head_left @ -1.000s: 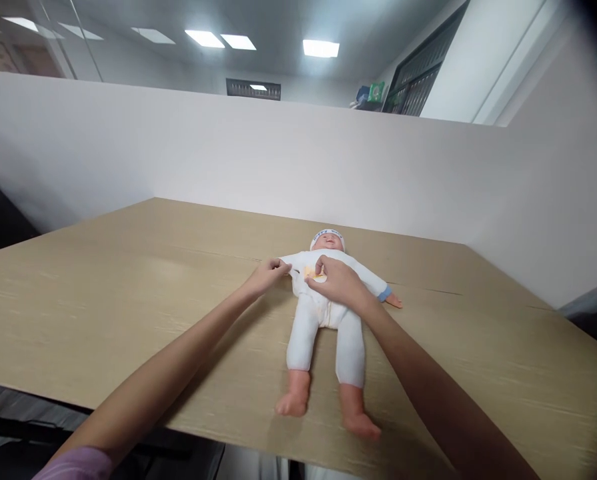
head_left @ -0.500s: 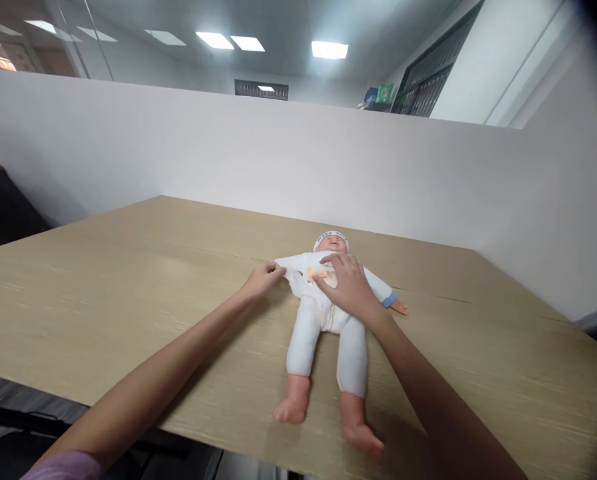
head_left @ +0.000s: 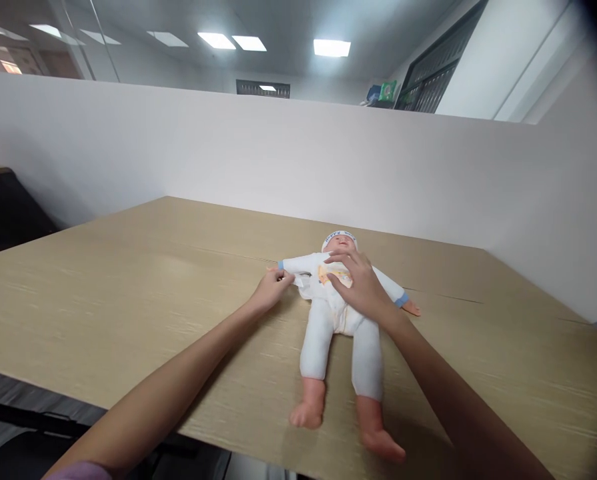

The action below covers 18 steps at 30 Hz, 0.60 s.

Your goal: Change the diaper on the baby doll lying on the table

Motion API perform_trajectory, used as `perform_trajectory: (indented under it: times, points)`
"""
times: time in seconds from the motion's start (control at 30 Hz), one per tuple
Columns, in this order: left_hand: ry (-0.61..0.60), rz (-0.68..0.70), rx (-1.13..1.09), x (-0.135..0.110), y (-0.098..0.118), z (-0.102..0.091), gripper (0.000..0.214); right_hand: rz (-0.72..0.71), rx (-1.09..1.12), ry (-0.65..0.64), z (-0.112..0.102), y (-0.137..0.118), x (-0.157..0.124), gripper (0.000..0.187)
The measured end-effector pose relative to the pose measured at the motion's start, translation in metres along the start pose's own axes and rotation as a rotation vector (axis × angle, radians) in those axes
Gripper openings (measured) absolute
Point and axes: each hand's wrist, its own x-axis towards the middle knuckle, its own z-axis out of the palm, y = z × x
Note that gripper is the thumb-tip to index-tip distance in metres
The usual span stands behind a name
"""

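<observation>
Doll (head_left: pixel 334 319) lies flat on its back on the tabletop (head_left: pixel 128 287), a bit right of the middle; its head points at the far wall (head_left: pixel 278 153) and its bare feet (head_left: pixel 305 415) point at the near edge; its legs are a little apart. It wears a white suit and a white hat (head_left: pixel 341 236) with dark letters too small to read; a yellow picture (head_left: pixel 325 273) shows on its chest.

Left hand (head_left: pixel 271 290) is at the end of the doll's sleeve (head_left: pixel 294 267); its grip is closed, with thumb and fingers pinched on the white cloth just by the blue cuff (head_left: pixel 281 265); the sleeve is stretched out sideways, low over the tabletop.

Right hand (head_left: pixel 361 291) lies on the doll's chest and tummy; its grip is open, with the fingers spread and flat on the suit, holding nothing; the fingertips touch the yellow picture, just under the doll's chin.

The doll's other arm (head_left: pixel 393 292) sticks out past the right wrist; it has blue at its end too, and the doll's small bare hand (head_left: pixel 412 309) rests on the tabletop.

Both of the person's arms are bare and reach in from the near edge; a bit of purple cloth (head_left: pixel 78 470) shows at the bottom left corner.

The tabletop is pale wood; the white wall stands behind it and on the right; lights (head_left: pixel 331 47) glow on the ceiling above.
</observation>
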Motion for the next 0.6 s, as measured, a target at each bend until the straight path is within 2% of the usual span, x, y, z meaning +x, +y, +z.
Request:
perform_trajectory:
  times: [0.13, 0.2, 0.3, 0.47, 0.53, 0.6]
  points:
    - [0.028, 0.008, -0.037, 0.000, 0.002, 0.002, 0.035, -0.212, 0.041, -0.438, -0.007, -0.014, 0.004, 0.024]
    - [0.026, 0.010, -0.061, 0.001, 0.007, 0.004, 0.038, -0.225, 0.000, -0.557, -0.007, -0.015, 0.010, 0.025]
    - [0.014, 0.012, -0.092, 0.005, 0.019, 0.008, 0.041, -0.194, -0.034, -0.628, 0.002, -0.007, 0.024, 0.027]
    - [-0.033, 0.009, -0.099, 0.014, 0.043, 0.019, 0.036, -0.235, -0.074, -0.715, 0.017, 0.006, 0.042, 0.033]
    - [-0.053, 0.007, -0.091, 0.016, 0.051, 0.023, 0.034, -0.251, -0.077, -0.702, 0.017, 0.004, 0.041, 0.032]
    - [-0.068, 0.004, -0.088, 0.015, 0.056, 0.024, 0.032, -0.243, -0.055, -0.605, 0.011, -0.001, 0.034, 0.030]
